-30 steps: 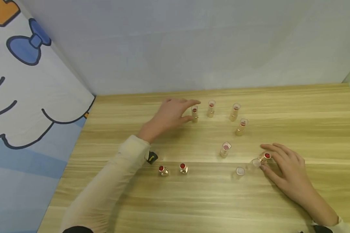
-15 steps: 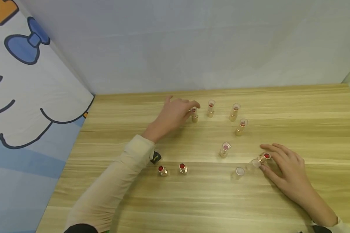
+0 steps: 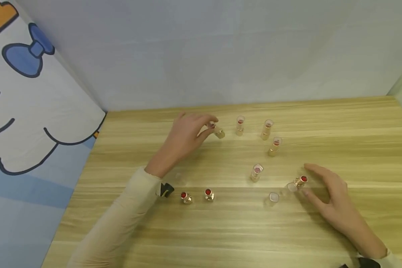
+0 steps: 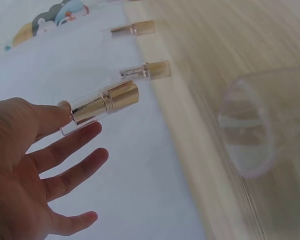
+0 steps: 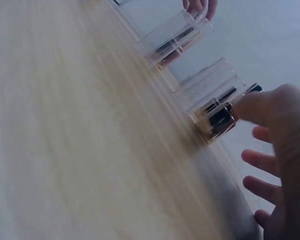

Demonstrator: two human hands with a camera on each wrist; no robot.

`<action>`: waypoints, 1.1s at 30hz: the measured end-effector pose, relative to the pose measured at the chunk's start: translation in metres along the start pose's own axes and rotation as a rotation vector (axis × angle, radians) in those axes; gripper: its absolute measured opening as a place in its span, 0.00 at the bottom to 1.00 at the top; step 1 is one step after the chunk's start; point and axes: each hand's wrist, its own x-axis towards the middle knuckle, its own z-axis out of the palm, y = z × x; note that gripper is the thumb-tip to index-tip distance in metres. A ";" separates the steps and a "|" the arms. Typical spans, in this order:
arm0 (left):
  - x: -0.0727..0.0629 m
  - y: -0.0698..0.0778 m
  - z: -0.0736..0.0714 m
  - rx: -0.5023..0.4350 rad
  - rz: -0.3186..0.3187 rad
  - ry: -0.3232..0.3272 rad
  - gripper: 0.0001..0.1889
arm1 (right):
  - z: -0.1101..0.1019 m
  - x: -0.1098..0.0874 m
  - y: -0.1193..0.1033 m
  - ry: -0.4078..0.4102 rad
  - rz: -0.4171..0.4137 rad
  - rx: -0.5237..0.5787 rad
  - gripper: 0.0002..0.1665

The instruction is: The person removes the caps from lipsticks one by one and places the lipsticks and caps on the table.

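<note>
My left hand [image 3: 187, 132] pinches a capped lipstick [image 3: 219, 133] by its clear cap, between thumb and index finger. The lipstick leans, its gold base pointing to the right. In the left wrist view this lipstick [image 4: 122, 96] shows between the fingertips, with the other fingers spread. My right hand [image 3: 336, 199] is spread around an uncapped red lipstick [image 3: 300, 181], with a visible gap between its fingers and the tube. Beside that tube stands a clear cap [image 3: 292, 187], and a second clear cap [image 3: 273, 198] is a little to its left.
Several capped lipsticks stand on the wooden table: one [image 3: 240, 126] at the back, others [image 3: 266, 130] farther right, and a pink one [image 3: 256, 172] nearer. Two uncapped red lipsticks [image 3: 186, 198] stand near the left sleeve. A large clear cap [image 4: 250, 125] is close to the left wrist camera.
My left hand has closed its thumb and finger on the capped lipstick, tilted it and drawn it left. My right hand's fingers have opened away from the uncapped lipstick.
</note>
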 end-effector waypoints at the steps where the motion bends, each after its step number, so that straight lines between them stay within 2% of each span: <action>1: -0.005 0.000 -0.002 -0.010 0.008 0.017 0.14 | -0.002 0.001 -0.002 0.014 -0.004 0.014 0.43; 4: -0.019 0.003 -0.008 -0.034 0.035 0.070 0.14 | -0.012 0.004 -0.008 0.066 -0.005 0.018 0.39; 8: -0.038 0.013 -0.013 -0.046 0.106 0.172 0.14 | -0.023 0.013 -0.021 0.171 -0.087 -0.022 0.28; 11: -0.051 0.025 -0.015 -0.045 0.202 0.268 0.14 | -0.021 0.024 -0.042 0.247 -0.213 -0.047 0.30; 13: -0.059 0.033 -0.013 -0.044 0.267 0.331 0.13 | -0.015 0.032 -0.060 0.279 -0.288 -0.052 0.34; 16: -0.070 0.045 -0.009 -0.059 0.362 0.402 0.14 | -0.003 0.043 -0.086 0.309 -0.401 -0.040 0.34; 19: -0.080 0.056 -0.003 -0.055 0.436 0.439 0.15 | 0.008 0.050 -0.102 0.297 -0.492 -0.056 0.31; 23: -0.092 0.068 0.004 -0.037 0.521 0.477 0.16 | 0.021 0.054 -0.109 0.234 -0.587 -0.112 0.29; 29: -0.100 0.082 0.014 0.024 0.661 0.584 0.15 | 0.039 0.050 -0.113 0.163 -0.662 -0.150 0.29; 33: -0.102 0.084 0.021 0.083 0.759 0.625 0.16 | 0.047 0.046 -0.115 0.171 -0.703 -0.138 0.24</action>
